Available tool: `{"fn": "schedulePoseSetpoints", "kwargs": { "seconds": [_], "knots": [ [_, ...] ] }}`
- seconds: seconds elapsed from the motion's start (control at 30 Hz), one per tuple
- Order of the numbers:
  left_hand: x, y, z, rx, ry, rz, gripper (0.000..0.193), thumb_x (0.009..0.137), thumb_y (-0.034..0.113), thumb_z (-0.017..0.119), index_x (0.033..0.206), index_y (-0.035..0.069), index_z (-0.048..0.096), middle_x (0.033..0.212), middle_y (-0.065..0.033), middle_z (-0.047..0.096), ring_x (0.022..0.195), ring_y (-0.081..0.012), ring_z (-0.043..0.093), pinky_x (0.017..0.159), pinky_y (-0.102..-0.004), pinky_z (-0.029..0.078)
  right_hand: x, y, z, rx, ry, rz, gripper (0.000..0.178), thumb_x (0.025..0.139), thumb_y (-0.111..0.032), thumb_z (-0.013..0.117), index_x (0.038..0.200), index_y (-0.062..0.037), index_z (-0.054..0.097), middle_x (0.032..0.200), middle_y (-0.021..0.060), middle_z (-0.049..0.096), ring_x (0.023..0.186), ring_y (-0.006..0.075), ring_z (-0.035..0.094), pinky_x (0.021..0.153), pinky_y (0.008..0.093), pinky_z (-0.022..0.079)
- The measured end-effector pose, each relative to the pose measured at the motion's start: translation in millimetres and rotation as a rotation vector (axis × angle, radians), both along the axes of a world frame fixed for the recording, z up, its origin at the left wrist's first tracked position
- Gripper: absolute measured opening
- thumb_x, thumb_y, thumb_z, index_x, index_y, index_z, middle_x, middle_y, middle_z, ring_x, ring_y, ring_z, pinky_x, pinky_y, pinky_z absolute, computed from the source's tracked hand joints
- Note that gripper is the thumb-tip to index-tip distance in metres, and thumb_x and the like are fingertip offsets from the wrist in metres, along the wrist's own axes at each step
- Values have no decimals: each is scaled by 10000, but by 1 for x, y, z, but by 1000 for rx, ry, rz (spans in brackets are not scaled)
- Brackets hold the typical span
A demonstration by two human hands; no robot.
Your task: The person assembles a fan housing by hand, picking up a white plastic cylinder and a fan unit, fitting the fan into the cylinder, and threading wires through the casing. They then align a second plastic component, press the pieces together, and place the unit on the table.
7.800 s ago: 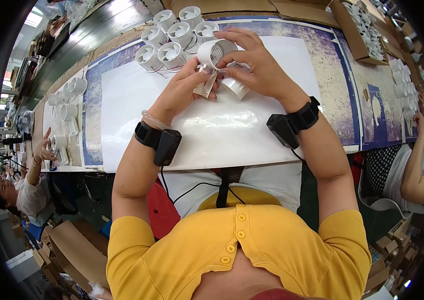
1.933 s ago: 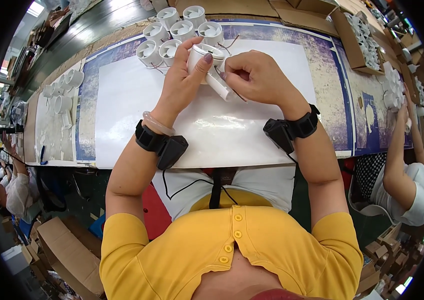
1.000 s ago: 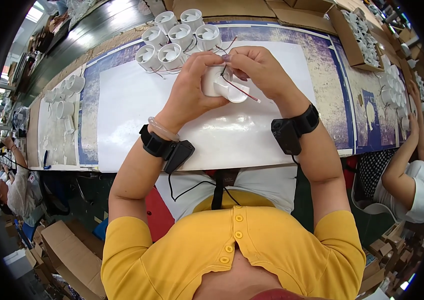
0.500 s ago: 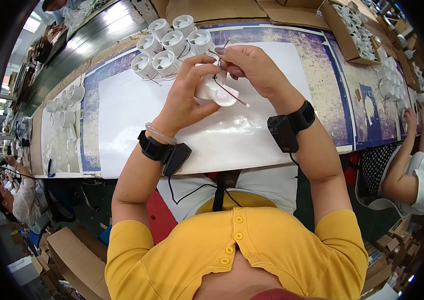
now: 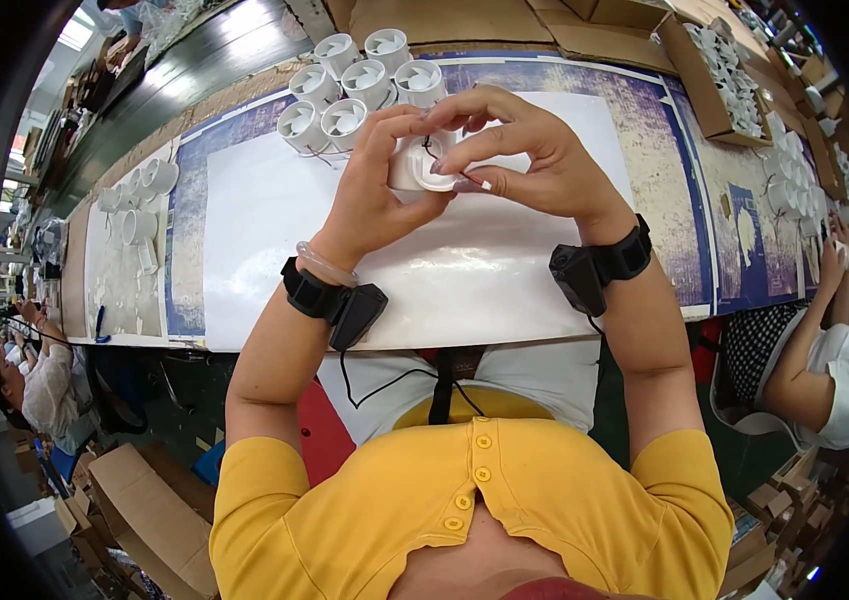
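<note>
A white plastic fan housing (image 5: 407,168) is held over the white sheet (image 5: 285,250), gripped round its left side by the fingers and thumb of my left hand (image 5: 370,195). From its round face comes a thin dark and red cable (image 5: 476,180) with a small white plug at its end. My right hand (image 5: 545,160) pinches this cable close to the plug between thumb and finger, while its other fingers arch over the housing's far side. Just beyond my hands stand several white round fan units (image 5: 365,82) with blades inside and thin wires trailing.
More white housings (image 5: 140,228) stand at the left on the table. At the far right a cardboard box (image 5: 710,85) holds many small white parts, with further fan units (image 5: 790,185) below it. A co-worker (image 5: 815,370) sits at the right, another person (image 5: 40,385) at the left.
My right hand has moved from the wire at the housing's far side down to the cable's plug end. The housing is more covered by my fingers.
</note>
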State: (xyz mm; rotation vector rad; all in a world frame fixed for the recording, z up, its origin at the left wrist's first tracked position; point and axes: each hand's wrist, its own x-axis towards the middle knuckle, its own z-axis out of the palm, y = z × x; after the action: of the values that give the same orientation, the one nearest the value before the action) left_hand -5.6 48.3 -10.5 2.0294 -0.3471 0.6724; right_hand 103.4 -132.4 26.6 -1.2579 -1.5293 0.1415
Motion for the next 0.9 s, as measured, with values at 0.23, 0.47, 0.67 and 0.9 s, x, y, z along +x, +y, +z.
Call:
{"fn": "schedulePoseSetpoints", "kwargs": {
  "seconds": [0.23,0.47,0.67,0.9],
  "knots": [
    [0,-1,-2,74,9,-34,615,611,85,792,1150,84,495,1197,-122,470,1109,-288,510,918,-362,455,-4,5,-5,-17,247,-18,155,871,-97,630,1012,-68,689,959,71,657,858,153,611,761,260,490],
    [-4,-15,0,96,20,-87,649,595,103,814,1154,80,485,1201,-125,477,1109,-287,509,926,-356,443,-3,12,-9,74,647,-155,205,943,-155,555,990,17,656,835,66,663,674,98,605,631,230,507],
    [-7,-14,7,84,29,-87,712,620,73,828,1210,94,428,1188,-98,483,1088,-234,509,926,-329,430,-5,11,-6,53,717,-128,205,939,-148,560,1002,28,646,825,73,656,682,101,607,654,234,516],
    [-4,-4,-5,120,77,-114,742,603,118,868,1202,88,429,1170,-79,494,1088,-213,506,925,-320,428,-6,12,-8,7,660,-130,205,941,-147,558,1012,23,647,836,69,656,686,100,608,663,238,520]
  ]
}}
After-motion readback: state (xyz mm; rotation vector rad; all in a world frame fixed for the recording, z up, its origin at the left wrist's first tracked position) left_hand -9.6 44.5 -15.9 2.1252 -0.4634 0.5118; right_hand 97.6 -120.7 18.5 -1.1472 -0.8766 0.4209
